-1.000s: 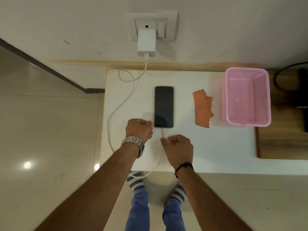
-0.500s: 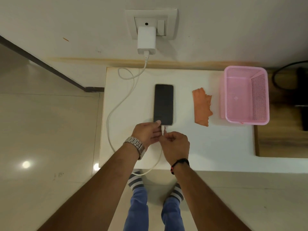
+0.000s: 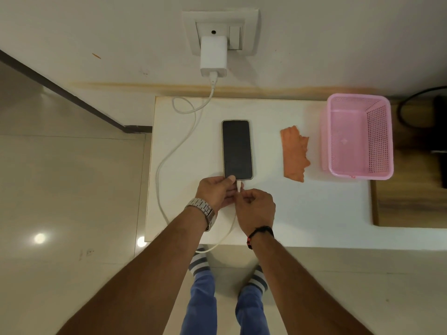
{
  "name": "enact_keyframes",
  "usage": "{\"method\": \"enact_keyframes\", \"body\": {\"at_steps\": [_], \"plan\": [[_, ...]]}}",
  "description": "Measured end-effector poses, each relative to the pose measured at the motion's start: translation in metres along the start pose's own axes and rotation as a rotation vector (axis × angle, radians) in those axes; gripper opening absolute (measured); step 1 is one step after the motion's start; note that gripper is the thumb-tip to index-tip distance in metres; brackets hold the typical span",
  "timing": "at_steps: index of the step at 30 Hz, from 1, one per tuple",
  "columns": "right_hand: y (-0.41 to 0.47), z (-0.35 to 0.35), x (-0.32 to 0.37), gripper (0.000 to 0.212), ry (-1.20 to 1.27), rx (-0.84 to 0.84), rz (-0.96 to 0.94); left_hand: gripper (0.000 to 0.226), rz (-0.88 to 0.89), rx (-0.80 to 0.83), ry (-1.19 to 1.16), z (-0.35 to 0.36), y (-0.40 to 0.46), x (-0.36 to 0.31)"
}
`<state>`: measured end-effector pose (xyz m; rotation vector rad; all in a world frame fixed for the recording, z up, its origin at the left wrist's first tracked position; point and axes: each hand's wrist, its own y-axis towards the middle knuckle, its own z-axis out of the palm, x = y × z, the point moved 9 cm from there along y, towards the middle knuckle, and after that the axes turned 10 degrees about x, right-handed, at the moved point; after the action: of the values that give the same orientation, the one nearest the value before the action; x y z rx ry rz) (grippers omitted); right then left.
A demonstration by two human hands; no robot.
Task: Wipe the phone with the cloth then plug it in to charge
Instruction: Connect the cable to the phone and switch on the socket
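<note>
Pinched between the fingertips of the right hand (image 3: 255, 209) is the white plug (image 3: 239, 186) of the charging cable (image 3: 169, 155), its tip set against the near short edge of the phone (image 3: 237, 149); whether it is seated in the port cannot be told. The near left corner of the phone is held by the left hand (image 3: 216, 193), the thumb laid on the dark screen and the fingers curled below the edge. The phone is laid flat, screen up and unlit, long axis running near to far, on the white table (image 3: 314, 209), left of centre. The cable is run from the plug back under the right hand, looped over the near table edge, up along the left of the phone, coiled once at the far edge and joined to the white charger (image 3: 214, 58), which is plugged into the wall socket (image 3: 249, 30). An orange cloth (image 3: 294, 154) is left crumpled on the table right of the phone, apart from it. A pink basket (image 3: 381, 141) is set just right of the cloth, not touching it. A metal watch (image 3: 202, 211) is worn on the left wrist, a dark band (image 3: 260, 232) on the right. Striped socks and blue trousers are seen below the table edge.
</note>
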<state>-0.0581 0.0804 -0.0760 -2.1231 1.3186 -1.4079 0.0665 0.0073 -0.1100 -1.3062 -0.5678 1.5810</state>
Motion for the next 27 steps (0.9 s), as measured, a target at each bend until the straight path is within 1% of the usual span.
{"method": "enact_keyframes", "body": {"at_steps": [2,5,7,11,13,15,17,19,22,25,27], "plan": [[0.001,0.0,0.0,0.023,-0.005,0.023,-0.002,0.014,-0.019,-0.021,0.079,-0.001,0.0,-0.006],[0.004,-0.002,0.0,0.016,-0.015,0.031,-0.003,0.029,-0.066,-0.129,0.373,-0.014,0.0,-0.024],[0.006,-0.004,-0.001,0.016,-0.035,0.034,-0.003,0.03,-0.061,-0.21,0.471,-0.027,-0.005,-0.037],[0.007,-0.005,-0.002,0.021,-0.081,0.056,0.023,0.026,0.056,-0.279,0.515,-0.041,-0.024,-0.066],[0.005,-0.013,0.001,0.024,-0.106,0.04,0.05,0.026,0.139,-0.332,0.467,-0.049,-0.037,-0.085],[0.003,-0.024,0.019,0.024,-0.114,0.003,0.001,0.026,0.26,-0.411,0.386,-0.061,-0.054,-0.111],[0.002,-0.032,0.053,0.018,-0.02,0.001,-0.115,0.026,0.407,-0.503,0.314,-0.072,-0.072,-0.142],[0.002,-0.035,0.09,0.014,0.17,0.058,-0.186,0.025,0.538,-0.573,0.273,-0.076,-0.089,-0.174],[0.006,-0.031,0.14,0.011,0.454,0.202,-0.17,0.021,0.712,-0.566,0.27,-0.063,-0.102,-0.222],[0.011,-0.028,0.178,0.016,0.618,0.292,-0.128,0.018,0.864,-0.518,0.473,-0.031,-0.106,-0.266],[0.015,-0.027,0.195,0.015,0.646,0.312,-0.128,0.02,0.891,-0.45,0.611,-0.009,-0.1,-0.284]]}}
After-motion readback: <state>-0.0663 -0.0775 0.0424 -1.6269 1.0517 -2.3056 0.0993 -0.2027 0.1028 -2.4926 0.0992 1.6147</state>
